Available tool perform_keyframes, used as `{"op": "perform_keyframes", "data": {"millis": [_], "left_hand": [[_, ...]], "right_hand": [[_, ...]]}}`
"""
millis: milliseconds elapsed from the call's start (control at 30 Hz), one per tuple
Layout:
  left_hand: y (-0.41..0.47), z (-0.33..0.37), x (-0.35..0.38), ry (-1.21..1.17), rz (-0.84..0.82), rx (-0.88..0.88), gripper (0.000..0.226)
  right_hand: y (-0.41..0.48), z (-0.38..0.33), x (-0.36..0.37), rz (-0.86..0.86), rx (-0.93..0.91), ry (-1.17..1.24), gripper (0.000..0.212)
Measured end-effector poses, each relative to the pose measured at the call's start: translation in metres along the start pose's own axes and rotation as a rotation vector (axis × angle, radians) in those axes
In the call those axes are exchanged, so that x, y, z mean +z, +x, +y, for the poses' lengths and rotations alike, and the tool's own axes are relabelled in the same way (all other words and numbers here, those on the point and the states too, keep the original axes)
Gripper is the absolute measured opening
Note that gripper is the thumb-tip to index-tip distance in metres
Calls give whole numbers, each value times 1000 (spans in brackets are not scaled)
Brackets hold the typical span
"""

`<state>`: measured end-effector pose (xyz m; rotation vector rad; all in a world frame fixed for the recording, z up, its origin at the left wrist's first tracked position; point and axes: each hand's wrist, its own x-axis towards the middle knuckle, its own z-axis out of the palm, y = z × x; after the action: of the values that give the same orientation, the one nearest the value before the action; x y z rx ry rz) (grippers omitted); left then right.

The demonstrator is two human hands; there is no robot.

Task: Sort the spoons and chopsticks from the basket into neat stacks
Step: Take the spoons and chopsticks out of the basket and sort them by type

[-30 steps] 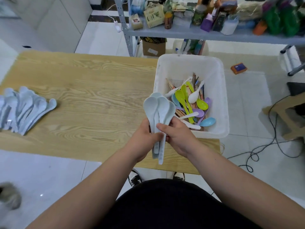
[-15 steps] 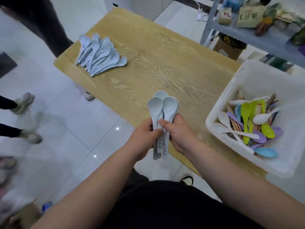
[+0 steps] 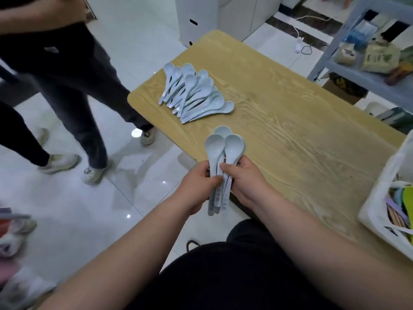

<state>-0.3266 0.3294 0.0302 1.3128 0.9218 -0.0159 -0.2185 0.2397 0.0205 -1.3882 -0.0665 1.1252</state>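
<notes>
Grip of left hand [image 3: 196, 186] and right hand [image 3: 243, 182] closed round spoon bundle [image 3: 223, 148]; spoon pile [image 3: 194, 95] beyond, basket [image 3: 380, 193] at right.

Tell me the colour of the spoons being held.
Pale blue soup spoons, plain bowls; head view shows it.

Left hand [image 3: 197, 186] and right hand [image 3: 244, 179] both grip a bunch of pale blue spoons [image 3: 220, 153], bowls up, over the wooden table [image 3: 290, 135] edge. Fanned spoon pile [image 3: 193, 95] near far corner. White basket [image 3: 384, 198] at right, colored utensils inside.
</notes>
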Motion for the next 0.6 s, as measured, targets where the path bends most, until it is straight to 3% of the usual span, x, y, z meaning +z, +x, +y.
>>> {"op": "perform_keyframes", "data": {"millis": [333, 467, 600], "left_hand": [[90, 43, -37, 52, 33, -78, 28], [122, 57, -59, 17, 60, -135, 22], [163, 69, -90, -23, 128, -169, 17]], "right_hand": [[102, -27, 14, 111, 79, 42, 30], [140, -36, 24, 101, 161, 64, 22], [172, -43, 26, 203, 213, 34, 22]]}}
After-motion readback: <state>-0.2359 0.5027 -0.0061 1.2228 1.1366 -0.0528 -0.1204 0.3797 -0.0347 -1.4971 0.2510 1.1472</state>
